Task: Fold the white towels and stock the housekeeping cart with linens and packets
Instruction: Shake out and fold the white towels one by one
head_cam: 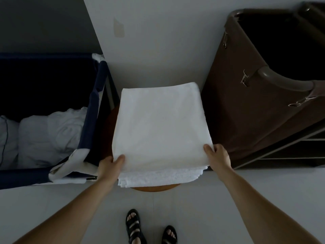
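I see folded towel [158,124] atop stack [158,176] on round counter [154,188], near edge overhanging rim. Left hand [110,166] and right hand [219,154] grasp near corners, thumbs on top, fingers hidden beneath. Hamper [95,95] close left, cart [246,103] close right; open floor [193,208] near me.

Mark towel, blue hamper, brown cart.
towel [158,124]: head view, middle of top fold.
blue hamper [101,73]: head view, right rim.
brown cart [246,117]: head view, fabric side wall.

White towel [159,127]; navy hamper [95,95]; brown cart [246,111].
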A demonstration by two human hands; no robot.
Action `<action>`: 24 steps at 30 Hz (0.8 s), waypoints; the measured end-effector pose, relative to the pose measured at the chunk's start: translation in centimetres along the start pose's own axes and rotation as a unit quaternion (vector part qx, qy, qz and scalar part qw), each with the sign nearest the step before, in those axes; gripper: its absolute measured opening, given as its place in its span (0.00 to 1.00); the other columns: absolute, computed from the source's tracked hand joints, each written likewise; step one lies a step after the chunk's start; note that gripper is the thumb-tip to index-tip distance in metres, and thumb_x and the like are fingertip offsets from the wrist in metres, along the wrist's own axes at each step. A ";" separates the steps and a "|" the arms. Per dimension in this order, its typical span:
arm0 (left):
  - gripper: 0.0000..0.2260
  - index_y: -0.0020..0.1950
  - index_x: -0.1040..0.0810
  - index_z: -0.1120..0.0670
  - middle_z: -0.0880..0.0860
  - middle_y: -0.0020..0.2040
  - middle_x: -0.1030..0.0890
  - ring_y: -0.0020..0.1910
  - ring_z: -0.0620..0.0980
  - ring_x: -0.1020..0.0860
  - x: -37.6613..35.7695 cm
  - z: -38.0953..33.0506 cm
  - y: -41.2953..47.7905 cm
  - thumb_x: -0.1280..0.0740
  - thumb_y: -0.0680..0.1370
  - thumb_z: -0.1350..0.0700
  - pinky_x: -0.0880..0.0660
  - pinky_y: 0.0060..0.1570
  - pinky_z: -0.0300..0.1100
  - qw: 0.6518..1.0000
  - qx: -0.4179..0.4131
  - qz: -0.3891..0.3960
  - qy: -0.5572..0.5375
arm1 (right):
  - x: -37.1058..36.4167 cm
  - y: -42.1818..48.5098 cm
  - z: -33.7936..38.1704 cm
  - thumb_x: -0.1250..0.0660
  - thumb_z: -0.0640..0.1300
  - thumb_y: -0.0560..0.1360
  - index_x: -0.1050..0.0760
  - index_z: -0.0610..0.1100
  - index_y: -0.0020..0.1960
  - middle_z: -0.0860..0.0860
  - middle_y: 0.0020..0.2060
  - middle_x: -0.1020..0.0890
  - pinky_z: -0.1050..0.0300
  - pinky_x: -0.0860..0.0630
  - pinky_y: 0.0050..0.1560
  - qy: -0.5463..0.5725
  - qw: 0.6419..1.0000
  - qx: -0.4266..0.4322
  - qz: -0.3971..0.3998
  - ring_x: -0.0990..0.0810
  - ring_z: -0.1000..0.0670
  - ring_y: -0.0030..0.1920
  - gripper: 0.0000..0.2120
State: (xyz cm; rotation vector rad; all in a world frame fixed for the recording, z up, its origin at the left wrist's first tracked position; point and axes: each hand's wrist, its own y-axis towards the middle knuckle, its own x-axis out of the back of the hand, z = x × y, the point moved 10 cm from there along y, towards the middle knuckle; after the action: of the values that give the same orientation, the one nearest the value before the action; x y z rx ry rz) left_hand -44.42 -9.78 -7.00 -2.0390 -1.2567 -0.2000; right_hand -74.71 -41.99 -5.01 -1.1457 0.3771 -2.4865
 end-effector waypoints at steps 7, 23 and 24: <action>0.24 0.63 0.26 0.62 0.57 0.53 0.20 0.48 0.56 0.20 0.2 -1.6 1.4 0.33 0.78 0.42 0.25 0.42 0.46 0.995 0.024 0.044 0.081 | -0.3 1.4 1.5 0.40 0.62 0.76 0.27 0.41 0.63 0.48 0.49 0.22 0.51 0.29 0.48 -0.063 0.998 -0.020 0.007 0.24 0.43 0.49 0.27; 0.09 0.53 0.29 0.62 0.61 0.50 0.23 0.49 0.61 0.23 -0.2 -1.2 1.6 0.36 0.82 0.55 0.24 0.48 0.54 0.982 -0.079 0.003 0.171 | -2.2 0.9 -0.1 0.46 0.64 0.80 0.34 0.45 0.51 0.43 0.55 0.21 0.49 0.32 0.47 -0.089 0.996 -0.008 0.006 0.24 0.39 0.52 0.21; 0.11 0.56 0.29 0.62 0.62 0.55 0.24 0.52 0.61 0.24 0.3 -2.3 1.7 0.34 0.80 0.55 0.24 0.52 0.56 0.978 -0.094 -0.024 0.187 | -1.8 1.1 0.3 0.45 0.63 0.79 0.33 0.45 0.53 0.43 0.56 0.21 0.48 0.31 0.49 -0.096 0.995 -0.009 -0.002 0.25 0.40 0.52 0.20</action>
State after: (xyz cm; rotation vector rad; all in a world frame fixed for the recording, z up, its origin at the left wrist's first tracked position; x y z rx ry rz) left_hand -42.38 -11.51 -6.02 -2.0062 -1.0826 -0.7145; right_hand -73.11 -42.22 -6.45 -1.3799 0.3429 -2.3543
